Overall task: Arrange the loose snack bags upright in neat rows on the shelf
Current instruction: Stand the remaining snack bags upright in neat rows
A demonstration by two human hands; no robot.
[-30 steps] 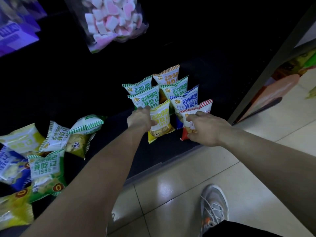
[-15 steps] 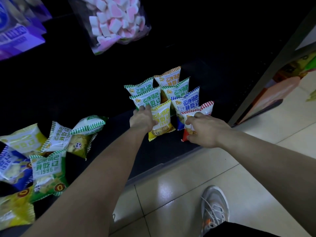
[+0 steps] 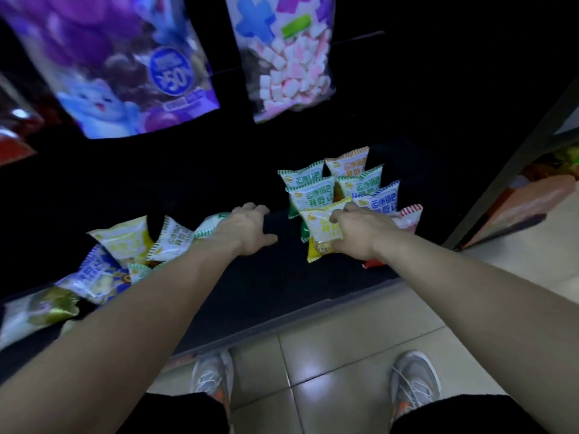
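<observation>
Shelf [image 3: 275, 286]: dark, low, above tiled floor [image 3: 344, 355]. Standing bags [image 3: 313, 192]: two upright rows at the right end, with green, orange and blue striped tops, one behind another. Yellow bag [image 3: 319, 227]: front of the left row, upright; right hand [image 3: 360, 233] pinches it, forefinger at its top edge, thumb curled against its lower face. Red-striped bag [image 3: 412, 216]: front of the right row, mostly hidden behind that hand. Loose bags [image 3: 125, 245]: heaped flat at the left end. Left hand [image 3: 247, 228]: over bare shelf between heap and rows, beside a green-striped bag [image 3: 210, 222]; fingers bent out of view, grip cannot be told. Sweet packs [image 3: 288, 73]: two, hanging above
</observation>
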